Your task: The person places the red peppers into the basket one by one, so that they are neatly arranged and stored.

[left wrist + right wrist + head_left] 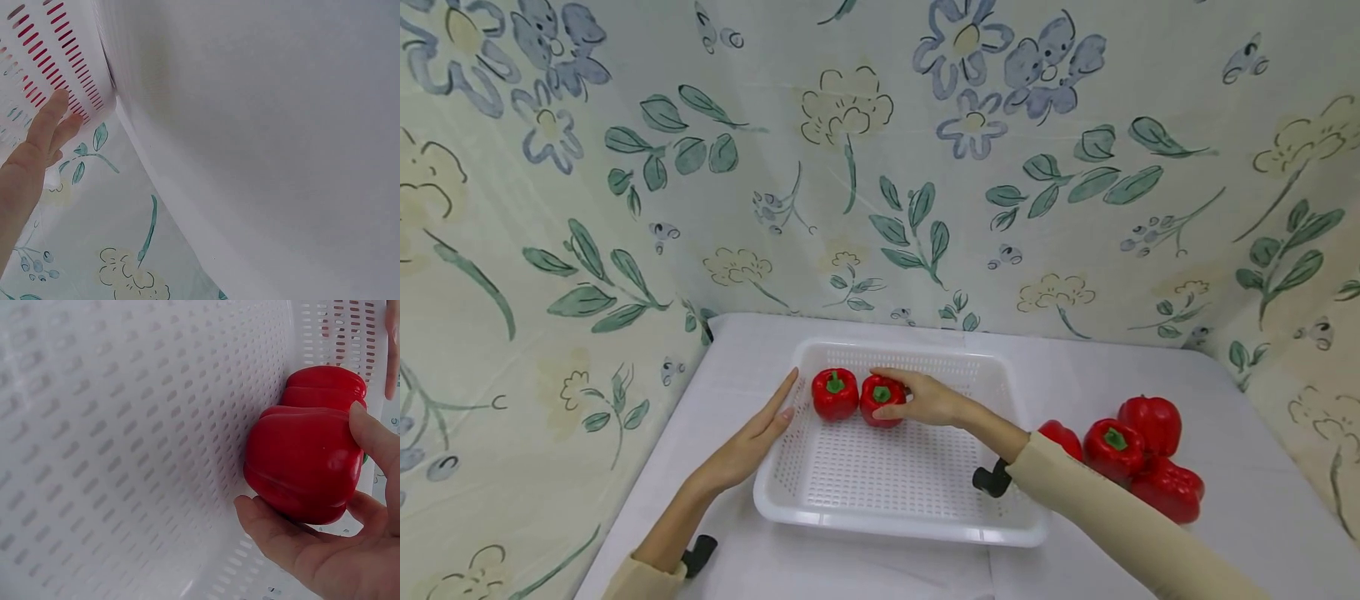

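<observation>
In the head view a white perforated plastic basket [887,525] stands on the table. Two red bell peppers with green stems are inside, side by side near its back left corner. My right hand [928,400] grips the right-hand bell pepper [880,402], thumb on one side and fingers on the other; the right wrist view shows this bell pepper [303,465] close over the basket floor. The other bell pepper [835,395] sits just left of it. My left hand [748,446] rests with straight fingers along the basket's left side, its fingertips on the slotted wall [69,62] in the left wrist view.
Several more red bell peppers [1150,425] lie in a cluster on the white-covered table [1150,550], right of the basket and partly behind my right sleeve [1097,500]. A floral cloth [865,233] hangs behind and beside the table.
</observation>
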Tool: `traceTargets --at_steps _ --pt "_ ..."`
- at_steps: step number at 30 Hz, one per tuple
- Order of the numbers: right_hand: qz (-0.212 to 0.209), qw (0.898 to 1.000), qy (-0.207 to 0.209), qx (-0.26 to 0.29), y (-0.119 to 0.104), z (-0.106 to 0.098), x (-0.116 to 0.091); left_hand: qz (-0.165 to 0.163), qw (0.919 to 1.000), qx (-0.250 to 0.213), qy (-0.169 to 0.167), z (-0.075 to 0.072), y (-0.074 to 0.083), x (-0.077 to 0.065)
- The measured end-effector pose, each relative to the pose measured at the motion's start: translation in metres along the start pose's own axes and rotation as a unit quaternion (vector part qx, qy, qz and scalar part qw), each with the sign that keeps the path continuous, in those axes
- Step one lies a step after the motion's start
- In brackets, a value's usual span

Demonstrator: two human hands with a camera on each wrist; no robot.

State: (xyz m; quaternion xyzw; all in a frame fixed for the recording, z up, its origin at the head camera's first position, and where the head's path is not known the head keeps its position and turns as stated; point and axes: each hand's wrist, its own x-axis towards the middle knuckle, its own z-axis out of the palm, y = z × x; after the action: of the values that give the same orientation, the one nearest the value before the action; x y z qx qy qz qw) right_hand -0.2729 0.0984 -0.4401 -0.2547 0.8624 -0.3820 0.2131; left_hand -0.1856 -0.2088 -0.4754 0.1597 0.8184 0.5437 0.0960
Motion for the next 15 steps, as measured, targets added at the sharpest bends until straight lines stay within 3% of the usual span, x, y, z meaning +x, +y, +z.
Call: traceTargets --at_steps 15 --pt "-0.003 1.0 0.0 -0.03 0.0001 -0.0013 0.0004 0.0 1.0 0.001 0.002 0.001 -0.0008 0.0001"
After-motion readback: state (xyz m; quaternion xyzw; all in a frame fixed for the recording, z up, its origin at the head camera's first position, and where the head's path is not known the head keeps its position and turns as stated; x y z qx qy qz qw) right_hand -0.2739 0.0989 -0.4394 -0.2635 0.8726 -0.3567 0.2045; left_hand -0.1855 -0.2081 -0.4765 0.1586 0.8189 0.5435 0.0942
